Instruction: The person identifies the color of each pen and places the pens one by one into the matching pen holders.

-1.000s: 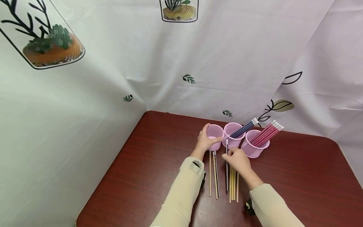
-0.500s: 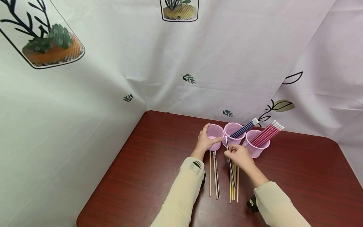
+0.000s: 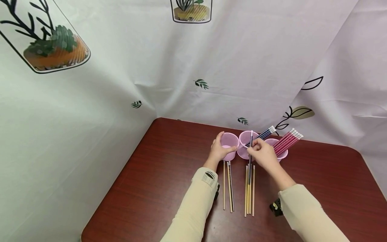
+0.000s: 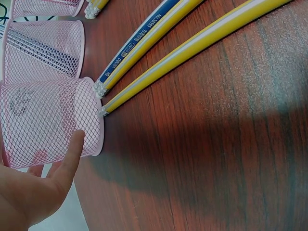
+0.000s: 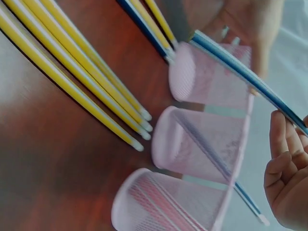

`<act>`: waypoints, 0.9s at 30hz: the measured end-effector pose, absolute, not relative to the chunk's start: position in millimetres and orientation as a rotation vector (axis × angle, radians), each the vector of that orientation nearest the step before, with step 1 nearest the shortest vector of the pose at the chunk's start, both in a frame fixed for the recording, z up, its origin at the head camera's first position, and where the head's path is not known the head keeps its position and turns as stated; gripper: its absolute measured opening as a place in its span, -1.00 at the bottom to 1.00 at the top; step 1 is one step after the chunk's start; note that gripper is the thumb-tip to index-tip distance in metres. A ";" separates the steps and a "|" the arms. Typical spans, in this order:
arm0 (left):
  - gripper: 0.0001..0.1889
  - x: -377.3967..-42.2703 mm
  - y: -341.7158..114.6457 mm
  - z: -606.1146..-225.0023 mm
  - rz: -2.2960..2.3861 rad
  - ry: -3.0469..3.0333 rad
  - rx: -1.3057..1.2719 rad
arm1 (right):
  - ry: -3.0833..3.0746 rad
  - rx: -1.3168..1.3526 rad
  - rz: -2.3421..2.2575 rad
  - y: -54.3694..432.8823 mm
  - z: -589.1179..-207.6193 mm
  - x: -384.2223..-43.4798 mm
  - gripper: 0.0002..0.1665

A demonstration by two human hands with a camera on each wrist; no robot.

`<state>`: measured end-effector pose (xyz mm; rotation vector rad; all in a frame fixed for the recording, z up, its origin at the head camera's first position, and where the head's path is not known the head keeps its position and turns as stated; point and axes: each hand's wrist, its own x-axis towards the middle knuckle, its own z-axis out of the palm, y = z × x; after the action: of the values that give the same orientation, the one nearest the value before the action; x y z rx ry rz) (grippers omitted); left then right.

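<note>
My left hand [image 3: 218, 152] holds the leftmost pink mesh pencil cup [image 3: 228, 137], its thumb and fingers spread round the sides. No pencils show inside that cup. My right hand [image 3: 263, 155] pinches a dark blue pencil [image 5: 240, 72], white end up, in front of the middle pink mesh cup [image 3: 243, 153]. Several blue pencils [image 3: 265, 134] lean in this middle cup. In the head view, the held pencil's lower end overlaps the yellow pencils [image 3: 253, 195] lying on the table.
The right-hand mesh cup [image 3: 283, 155], partly hidden by my right hand, holds several pinkish-red pencils [image 3: 286, 143]. Left of the yellow group lie a yellow pencil [image 3: 224, 188] and a yellow and blue pair [image 3: 231, 191]. A patterned white cloth [image 3: 193, 104] hangs behind the brown table [image 3: 169, 168].
My right hand has lifted the blue pencil from beside the yellow ones and carried it right and away from me, towards the middle cup. The left hand stays on its cup.
</note>
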<state>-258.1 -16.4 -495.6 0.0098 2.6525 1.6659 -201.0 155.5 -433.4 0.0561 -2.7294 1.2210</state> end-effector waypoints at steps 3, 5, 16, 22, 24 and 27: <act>-0.05 -258.3 -16.7 -495.9 1.670 2.657 0.015 | -2.710 0.081 1.192 159.2 -421.5 -204.9 -0.85; -0.04 -258.2 -16.9 -496.0 1.670 2.652 0.009 | -2.703 0.072 1.191 160.9 -414.6 -207.1 -0.86; -0.03 -258.4 -16.9 -496.6 1.651 2.659 0.000 | -2.573 -0.041 1.248 165.0 -395.3 -215.1 -0.86; -0.04 -258.9 -16.0 -497.2 1.637 2.672 -0.011 | -2.363 -0.135 1.400 167.5 -387.2 -218.0 -0.85; -0.04 -258.6 -15.9 -496.8 1.639 2.672 -0.010 | -2.300 -0.145 1.442 169.1 -383.9 -219.9 -0.83; -0.04 -258.6 -15.7 -496.5 1.641 2.670 -0.010 | -2.241 -0.162 1.458 172.0 -379.9 -223.0 -0.85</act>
<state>-258.6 -15.7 -496.5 -0.0099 2.6705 1.6410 -223.0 172.0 -379.9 -0.1618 -2.2410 1.4581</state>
